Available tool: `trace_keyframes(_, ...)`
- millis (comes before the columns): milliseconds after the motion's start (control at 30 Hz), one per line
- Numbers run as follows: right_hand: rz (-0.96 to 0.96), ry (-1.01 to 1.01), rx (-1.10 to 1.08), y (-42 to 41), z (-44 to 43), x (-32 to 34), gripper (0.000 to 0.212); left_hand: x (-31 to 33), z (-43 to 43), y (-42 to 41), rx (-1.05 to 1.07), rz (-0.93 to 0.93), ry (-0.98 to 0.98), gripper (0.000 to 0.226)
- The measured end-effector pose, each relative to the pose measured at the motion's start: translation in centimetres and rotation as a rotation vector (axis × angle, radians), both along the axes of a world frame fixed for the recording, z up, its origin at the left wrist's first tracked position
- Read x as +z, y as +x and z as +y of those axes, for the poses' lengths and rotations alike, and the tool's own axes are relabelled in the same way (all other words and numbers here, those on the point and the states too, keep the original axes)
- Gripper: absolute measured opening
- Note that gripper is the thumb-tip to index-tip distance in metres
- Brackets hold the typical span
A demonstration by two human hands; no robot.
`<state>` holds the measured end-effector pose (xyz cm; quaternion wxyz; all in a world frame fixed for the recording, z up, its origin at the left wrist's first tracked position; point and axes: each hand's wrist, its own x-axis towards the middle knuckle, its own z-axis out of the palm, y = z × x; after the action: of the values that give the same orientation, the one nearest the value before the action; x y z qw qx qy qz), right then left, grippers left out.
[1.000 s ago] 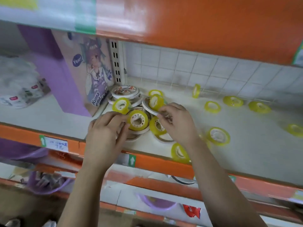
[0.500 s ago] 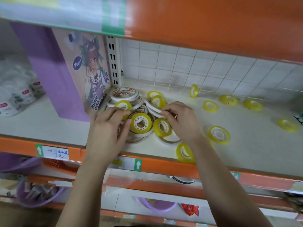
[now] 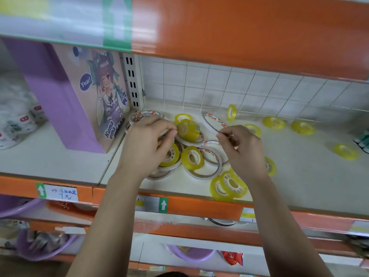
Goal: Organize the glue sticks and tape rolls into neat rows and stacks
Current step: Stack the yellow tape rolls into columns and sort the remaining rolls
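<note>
A heap of yellow tape rolls (image 3: pixel 192 157) and thin white tape rings (image 3: pixel 211 166) lies on the white shelf (image 3: pixel 299 176). My left hand (image 3: pixel 147 144) is over the heap's left side, its curled fingertips pinching a tilted yellow roll (image 3: pixel 188 129). My right hand (image 3: pixel 241 150) pinches the edge of a thin white printed ring (image 3: pixel 213 120), held raised and tilted above the heap. A low stack of white printed rolls (image 3: pixel 145 114) sits behind my left hand. Two yellow rolls (image 3: pixel 227 184) lean at the front edge. No glue sticks are visible.
More yellow rolls (image 3: pixel 303 127) lie scattered to the right, and one stands upright (image 3: pixel 231 112) against the wire grid back (image 3: pixel 249 86). A purple cartoon box (image 3: pixel 89 100) bounds the left side. An orange upper shelf (image 3: pixel 239 33) hangs low overhead. Green packs (image 3: pixel 363 140) sit far right.
My right hand has lifted a thin white ring out of the heap and moved right. My left hand has shifted back and taken a yellow roll. The camera moved closer.
</note>
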<state>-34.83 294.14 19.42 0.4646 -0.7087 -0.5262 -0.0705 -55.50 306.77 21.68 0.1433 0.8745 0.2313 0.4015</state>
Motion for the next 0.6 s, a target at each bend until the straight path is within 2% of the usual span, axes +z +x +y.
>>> trace_keyframes(133, -0.030, 0.008, -0.083, 0.6, -2.0, -0.4, 0.005, 0.2, 0.8, 2.3, -0.076, 0.146, -0.046, 0.018)
trace_keyframes(333, 0.015, -0.019, -0.176, 1.4, -4.4, -0.6, 0.004, -0.3, 1.3, 4.7, -0.050, 0.356, -0.080, 0.011)
trace_keyframes(600, 0.007, 0.013, -0.156, 1.7, -5.6, -1.2, 0.003, -0.8, 1.5, 5.2, 0.006, 0.354, -0.148, 0.006)
